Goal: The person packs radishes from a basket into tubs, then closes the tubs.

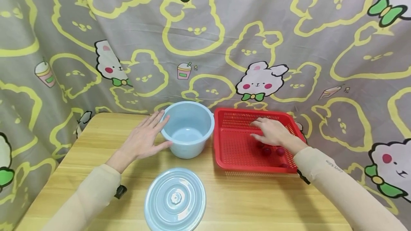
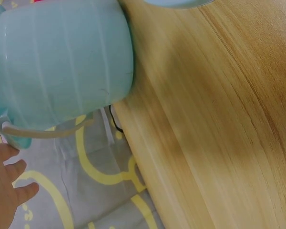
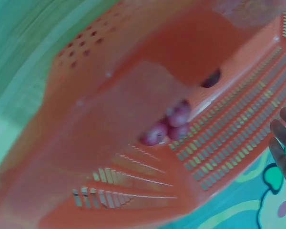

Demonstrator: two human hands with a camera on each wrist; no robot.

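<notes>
A light blue plastic bucket point(image 1: 187, 149) stands upright near the table's back edge, its inside bare. My left hand point(image 1: 146, 134) is at its left rim, fingers spread and fairly straight. In the left wrist view the bucket's curved handle point(image 2: 47, 132) hangs close to those fingers. To the right, a red slotted basket point(image 1: 231, 145) holds several small round purplish-red onion-like items point(image 1: 280, 151), gathered in its near right part. My right hand point(image 1: 271, 131) hovers over the basket with loosely extended fingers and nothing visible in it. Basket walls partly hide the items point(image 3: 178, 112) in the right wrist view.
The bucket's round blue lid point(image 1: 176, 199) lies knob-up on the wooden table point(image 1: 244, 199), in front of the bucket. Behind the table hangs a grey curtain point(image 1: 199, 92) with cartoon prints. The bucket and the basket stand close side by side.
</notes>
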